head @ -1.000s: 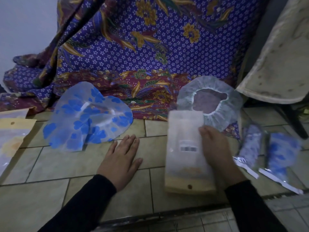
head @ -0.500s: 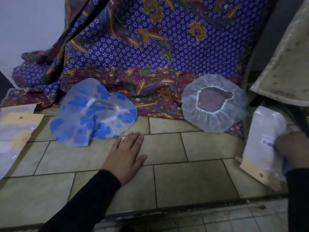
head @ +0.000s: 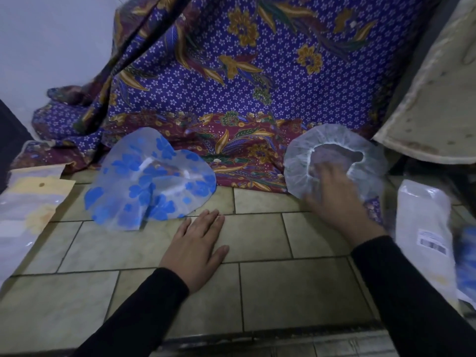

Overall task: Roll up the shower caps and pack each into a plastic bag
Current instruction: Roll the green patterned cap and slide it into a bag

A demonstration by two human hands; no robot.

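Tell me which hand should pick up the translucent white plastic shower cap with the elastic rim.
Right. The right hand is over the translucent white shower cap, at its elastic opening, though blurred. The left hand lies flat on the tiled floor, nearer the blue-flowered plastic cap.

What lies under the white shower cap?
The white shower cap rests on patterned cloth behind and tiled floor in front. The right hand covers its middle, hiding what lies below.

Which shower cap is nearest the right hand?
The plain white cap at right: the right hand overlaps its front edge. The blue-flowered cap lies further left, by the left hand.
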